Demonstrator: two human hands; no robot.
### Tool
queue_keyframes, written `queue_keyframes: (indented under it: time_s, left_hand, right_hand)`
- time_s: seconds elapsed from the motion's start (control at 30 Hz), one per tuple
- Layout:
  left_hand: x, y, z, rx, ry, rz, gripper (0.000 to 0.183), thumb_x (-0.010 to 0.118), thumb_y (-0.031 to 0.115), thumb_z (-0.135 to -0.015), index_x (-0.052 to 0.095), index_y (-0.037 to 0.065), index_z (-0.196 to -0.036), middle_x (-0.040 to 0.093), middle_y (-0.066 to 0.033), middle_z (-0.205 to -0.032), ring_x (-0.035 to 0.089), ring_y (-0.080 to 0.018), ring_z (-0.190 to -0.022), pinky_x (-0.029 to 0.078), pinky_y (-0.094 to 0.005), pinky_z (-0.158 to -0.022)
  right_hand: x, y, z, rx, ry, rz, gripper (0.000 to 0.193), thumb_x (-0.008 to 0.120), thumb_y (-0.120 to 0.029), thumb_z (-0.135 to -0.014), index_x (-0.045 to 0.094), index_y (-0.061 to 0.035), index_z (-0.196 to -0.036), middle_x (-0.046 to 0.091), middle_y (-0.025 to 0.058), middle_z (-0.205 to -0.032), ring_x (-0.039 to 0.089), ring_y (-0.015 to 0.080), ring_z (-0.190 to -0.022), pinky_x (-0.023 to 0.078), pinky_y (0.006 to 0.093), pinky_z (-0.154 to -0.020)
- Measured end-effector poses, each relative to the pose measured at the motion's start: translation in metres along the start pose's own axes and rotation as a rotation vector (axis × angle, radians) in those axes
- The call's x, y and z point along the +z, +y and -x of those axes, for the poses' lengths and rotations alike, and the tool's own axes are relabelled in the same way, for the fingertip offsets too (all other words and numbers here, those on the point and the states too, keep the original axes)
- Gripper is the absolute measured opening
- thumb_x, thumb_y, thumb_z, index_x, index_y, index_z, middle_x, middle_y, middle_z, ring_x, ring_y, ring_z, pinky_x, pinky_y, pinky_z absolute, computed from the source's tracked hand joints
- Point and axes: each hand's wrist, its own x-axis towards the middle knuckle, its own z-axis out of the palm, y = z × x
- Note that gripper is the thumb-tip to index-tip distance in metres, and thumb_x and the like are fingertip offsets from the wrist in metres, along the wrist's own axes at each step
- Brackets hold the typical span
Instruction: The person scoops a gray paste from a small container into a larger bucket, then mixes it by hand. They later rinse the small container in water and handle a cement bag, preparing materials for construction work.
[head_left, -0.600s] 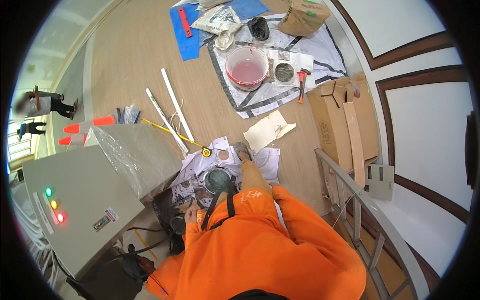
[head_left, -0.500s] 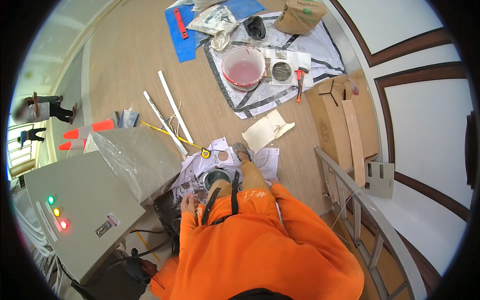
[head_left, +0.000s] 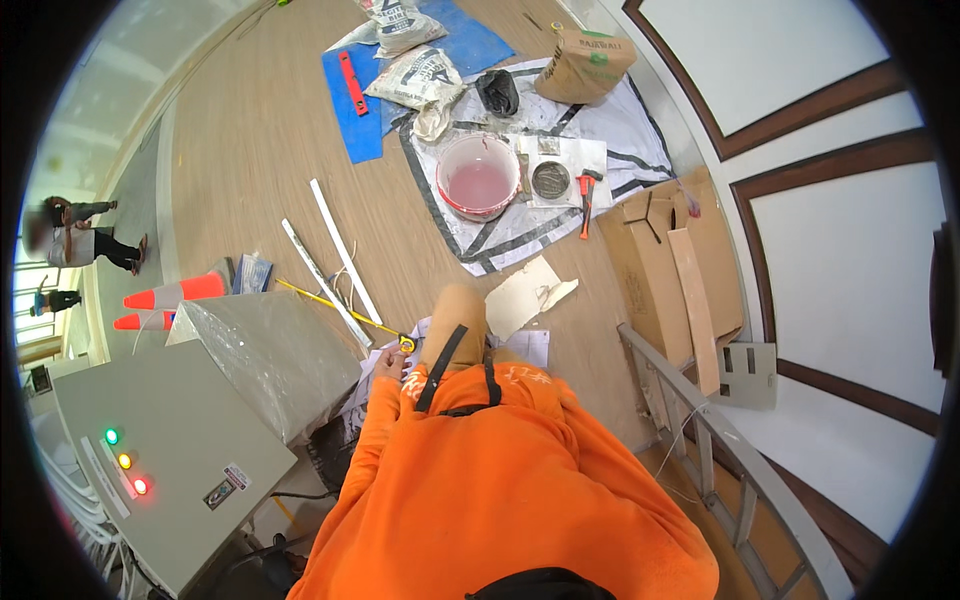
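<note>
My left hand (head_left: 388, 362) reaches forward past my left side, just beside a yellow tape measure (head_left: 407, 344). Its fingers look apart, their tips close to the case; whether they touch it I cannot make out. The yellow blade runs out from the case to the upper left, across two white strips (head_left: 342, 250) on the wood floor. Paper sheeting (head_left: 535, 347) lies under and around my bent knee. Under my orange sleeve and body my right hand is hidden.
A grey cabinet (head_left: 170, 450) with lit lamps and a plastic-covered box (head_left: 270, 350) stand at left. A ladder (head_left: 720, 440) lies at right by cardboard (head_left: 655, 270). Ahead are a bucket (head_left: 478, 205), a hammer (head_left: 588, 200) and sacks (head_left: 420, 80). People stand far left.
My left hand has moved forward to the tape measure, which lies where it was. My knee has come forward, covering the small pail on the sheeting. The view has tilted up.
</note>
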Motion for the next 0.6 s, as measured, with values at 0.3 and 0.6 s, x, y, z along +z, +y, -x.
queue_keyframes:
  time_s: [0.3, 0.6]
  left_hand:
    - [0.041, 0.009, -0.086, 0.261, -0.162, -0.052, 0.031, 0.067, 0.015, -0.092, 0.062, 0.005, -0.121, 0.071, -0.0096, -0.102, 0.067, -0.0159, -0.086, 0.054, -0.0280, -0.075]
    - [0.147, 0.205, -0.135, 0.407, -0.692, -0.827, 0.040, 0.066, 0.039, -0.088, 0.069, 0.013, -0.118, 0.069, -0.0166, -0.112, 0.062, -0.0341, -0.106, 0.048, -0.0400, -0.094]
  right_hand:
    - [-0.105, -0.064, -0.101, -0.059, -0.169, 0.072, 0.024, 0.070, -0.022, -0.086, 0.063, -0.0109, -0.107, 0.069, 0.0144, -0.091, 0.065, 0.0296, -0.077, 0.051, 0.0398, -0.069]
    - [-0.212, -0.123, -0.190, -0.124, -0.259, 0.145, 0.020, 0.069, -0.022, -0.087, 0.063, -0.0102, -0.101, 0.068, 0.0132, -0.085, 0.064, 0.0305, -0.072, 0.050, 0.0402, -0.065]
